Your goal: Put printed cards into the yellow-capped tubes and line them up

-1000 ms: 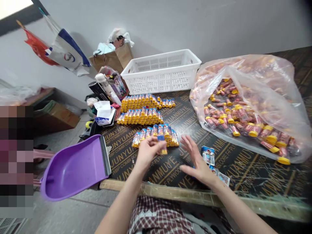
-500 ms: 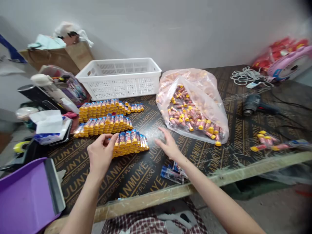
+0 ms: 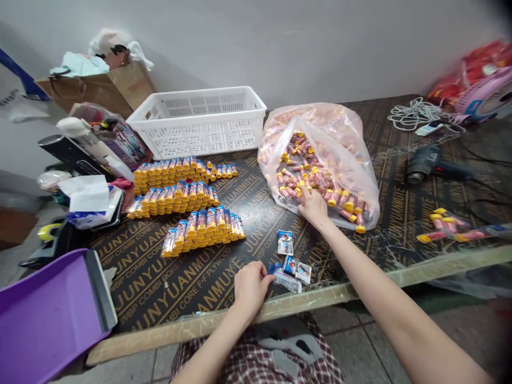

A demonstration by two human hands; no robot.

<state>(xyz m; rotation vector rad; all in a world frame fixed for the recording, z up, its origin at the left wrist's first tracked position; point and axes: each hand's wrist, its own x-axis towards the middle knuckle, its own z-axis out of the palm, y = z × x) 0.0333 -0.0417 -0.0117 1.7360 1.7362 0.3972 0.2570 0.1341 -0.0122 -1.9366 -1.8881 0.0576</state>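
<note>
Across the middle of the frame runs the table (image 3: 224, 277), a dark plywood sheet printed with gold lettering and edged by a pale wooden strip at its near side. At lower centre the left hand (image 3: 250, 285) lies curled on the board, fingertips pinching the edge of a small pile of flat, glossy labels (image 3: 291, 272), blue and white rectangles; one more label (image 3: 285, 242) lies apart just above them. Right of centre the right hand (image 3: 314, 207) reaches into the mouth of a crinkled clear plastic bag (image 3: 352, 138); its fingers are buried among the loose tubes (image 3: 316, 184), so whether they grip one cannot be told. Those tubes are small clear cylinders with yellow caps and reddish contents, lying every which way.

Left of centre, three stacked rows of labelled tubes (image 3: 200, 229) lie on their sides, long axes running from near to far, yellow caps toward the near edge, blue wrappers uppermost. Behind them sits a white plastic basket (image 3: 200, 120) with slotted walls. A purple plastic dustpan (image 3: 44, 314) fills the lower left; a dark power tool (image 3: 428, 162) lies at the right.

Half a second earlier both hands hovered open over the nearest row; since then the left has dropped to the labels and the right has gone out to the bag.
</note>
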